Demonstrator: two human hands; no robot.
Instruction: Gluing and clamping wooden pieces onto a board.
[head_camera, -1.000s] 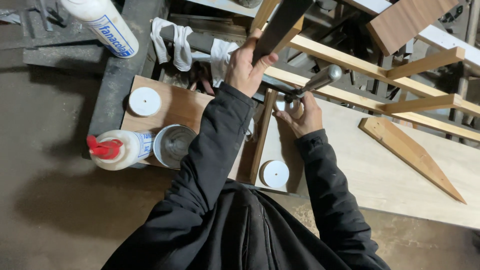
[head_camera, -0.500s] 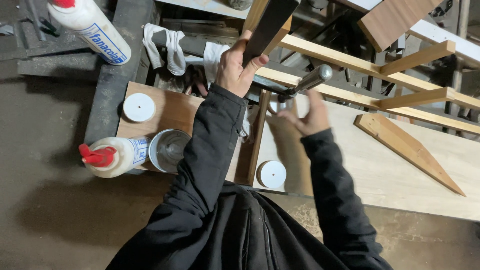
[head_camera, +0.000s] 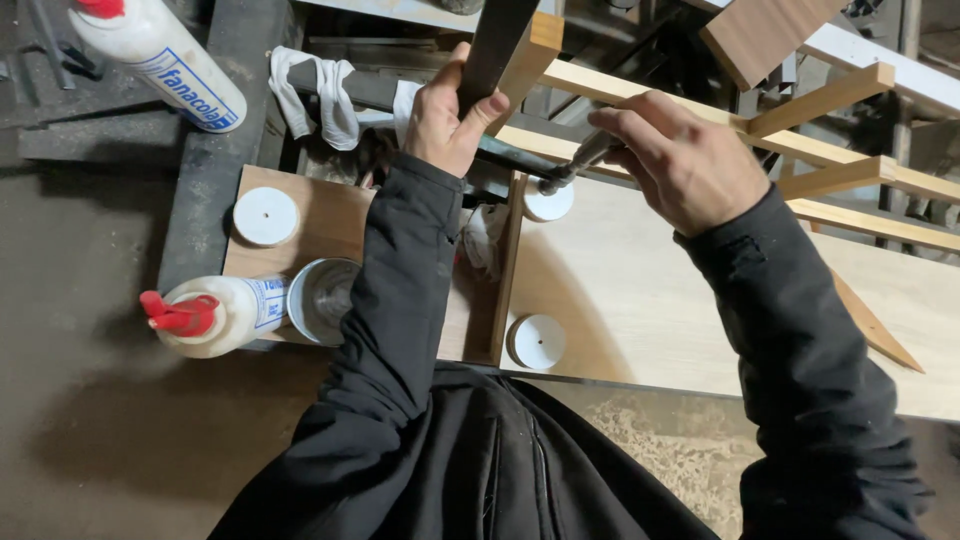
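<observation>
1. Two hands are working: the left hand (head_camera: 447, 115) is grasping a dark wooden bar (head_camera: 497, 45) above the worktop's (head_camera: 640, 300) far edge; the right hand (head_camera: 690, 160) is clenching a metal handle (head_camera: 580, 160).
2. Three white discs and two glue bottles are sitting around the left sleeve.

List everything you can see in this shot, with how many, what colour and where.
glue bottle: 2, white with red caps; one lying at left beside the tin, the other at top left
round tin: 1, metallic, on the brown board
round discs: 3, white; one on the brown board, two on the pale panel
pale panel: 1, light wood, centre right
white rag: 1, top centre
wooden slats: several, light, top right
dark wooden piece: 1, in the left hand's grip
metal tool: 1, grey, under the right hand
left hand
right hand
</observation>
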